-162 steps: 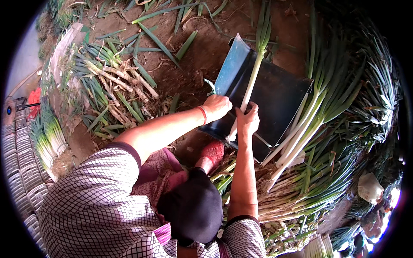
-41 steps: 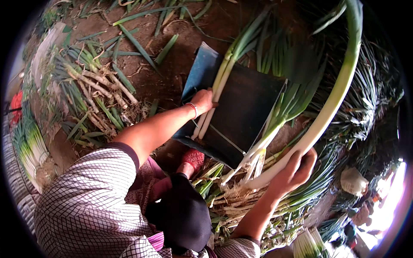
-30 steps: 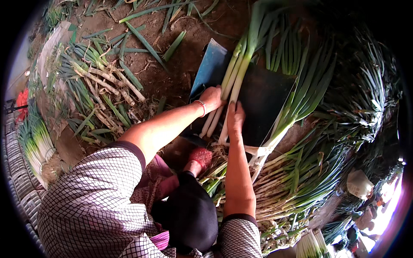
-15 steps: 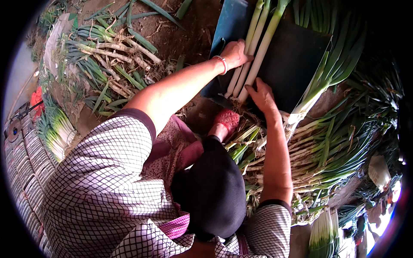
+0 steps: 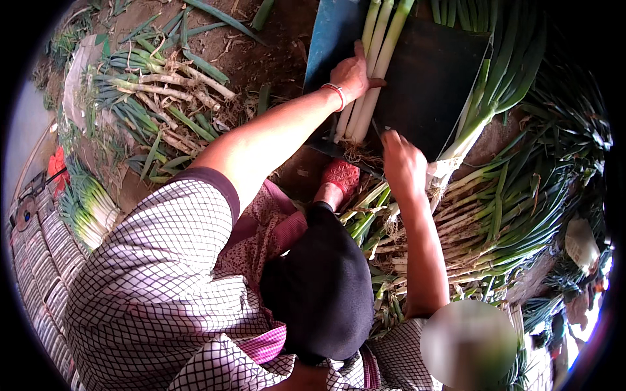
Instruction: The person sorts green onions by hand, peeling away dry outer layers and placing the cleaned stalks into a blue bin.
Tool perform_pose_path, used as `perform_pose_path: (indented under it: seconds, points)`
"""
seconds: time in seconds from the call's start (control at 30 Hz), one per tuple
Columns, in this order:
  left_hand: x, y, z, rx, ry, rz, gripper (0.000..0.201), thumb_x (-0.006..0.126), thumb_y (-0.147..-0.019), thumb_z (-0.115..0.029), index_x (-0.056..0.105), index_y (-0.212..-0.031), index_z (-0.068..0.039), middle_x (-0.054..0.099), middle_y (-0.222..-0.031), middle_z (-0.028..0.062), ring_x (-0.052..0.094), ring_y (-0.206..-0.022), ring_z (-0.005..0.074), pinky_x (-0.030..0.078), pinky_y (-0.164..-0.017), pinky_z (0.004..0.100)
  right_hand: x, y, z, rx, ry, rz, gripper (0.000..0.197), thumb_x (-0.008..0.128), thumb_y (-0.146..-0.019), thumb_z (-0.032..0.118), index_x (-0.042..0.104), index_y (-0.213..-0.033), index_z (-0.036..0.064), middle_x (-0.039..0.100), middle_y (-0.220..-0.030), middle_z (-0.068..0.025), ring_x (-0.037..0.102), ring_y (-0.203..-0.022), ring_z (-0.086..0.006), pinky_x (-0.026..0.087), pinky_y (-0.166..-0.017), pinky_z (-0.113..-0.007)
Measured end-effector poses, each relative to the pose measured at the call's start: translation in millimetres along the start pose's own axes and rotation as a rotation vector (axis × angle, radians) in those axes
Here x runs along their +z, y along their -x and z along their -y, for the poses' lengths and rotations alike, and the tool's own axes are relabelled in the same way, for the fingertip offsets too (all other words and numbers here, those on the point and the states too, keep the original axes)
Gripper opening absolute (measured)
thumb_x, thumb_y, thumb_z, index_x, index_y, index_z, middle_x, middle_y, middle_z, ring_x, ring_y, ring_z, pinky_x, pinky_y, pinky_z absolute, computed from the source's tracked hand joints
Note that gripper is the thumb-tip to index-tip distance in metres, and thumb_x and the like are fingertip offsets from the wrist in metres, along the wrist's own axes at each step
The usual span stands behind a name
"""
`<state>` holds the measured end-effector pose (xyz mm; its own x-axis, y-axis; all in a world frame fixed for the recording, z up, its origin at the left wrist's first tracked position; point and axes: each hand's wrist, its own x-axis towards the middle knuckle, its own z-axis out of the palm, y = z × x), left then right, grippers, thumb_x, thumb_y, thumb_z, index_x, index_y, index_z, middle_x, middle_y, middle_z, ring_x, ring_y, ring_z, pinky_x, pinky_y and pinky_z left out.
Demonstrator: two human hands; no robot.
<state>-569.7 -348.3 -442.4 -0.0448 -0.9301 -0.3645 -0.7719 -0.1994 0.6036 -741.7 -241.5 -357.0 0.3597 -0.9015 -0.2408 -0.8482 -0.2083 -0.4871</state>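
Three long green onions [image 5: 368,107] lie side by side on a dark board or tray [image 5: 433,85], with white stems and roots toward me. My left hand [image 5: 352,75], a red-and-white band at its wrist, grips the stems at mid-length, its thumb across them. Close to the root ends, right of the stems, my right hand [image 5: 403,163] is closed. A thin dark sliver shows at its fingertips; what it holds is mostly hidden. The hairy roots [image 5: 360,154] hang at the board's near edge.
More green onions [image 5: 482,228] are heaped at the right, and a larger bunch [image 5: 479,124] leans along the board's right side. Loose stalks and trimmings [image 5: 176,91] litter the soil at the left. My red shoe [image 5: 340,177] is just below the board.
My right hand has drawn back from beside the stems toward me, and its fingers have closed. The left hand keeps its hold, its thumb now across the stems. The whole view has shifted slightly.
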Motion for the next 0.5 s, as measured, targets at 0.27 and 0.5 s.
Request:
perform_pose_path:
  seconds: [0.27,0.5]
  points:
    - [-2,-6,-10,0.002,-0.009,0.015,0.095,0.076,-0.066,-0.044,0.022,-0.126,0.004,0.061,-0.099,0.0254,0.06,-0.093,0.0392,0.048,-0.081,0.0403,-33,126,17,0.32,-0.374,-0.112,0.013,0.054,-0.086,0.004,0.058,-0.098,0.0058,0.06,-0.073,-0.0109,0.061,-0.064,-0.0237,0.048,-0.058,-0.032]
    - [-2,-4,-7,0.001,-0.076,0.023,0.112,0.073,-0.065,-0.054,0.01,-0.136,0.006,0.06,-0.096,0.0276,0.059,-0.091,0.0412,0.049,-0.078,0.0414,-56,98,-15,0.306,-0.207,-0.168,0.023,0.063,-0.082,0.013,0.062,-0.104,0.0097,0.065,-0.086,-0.0073,0.061,-0.078,-0.0218,0.05,-0.072,-0.032]
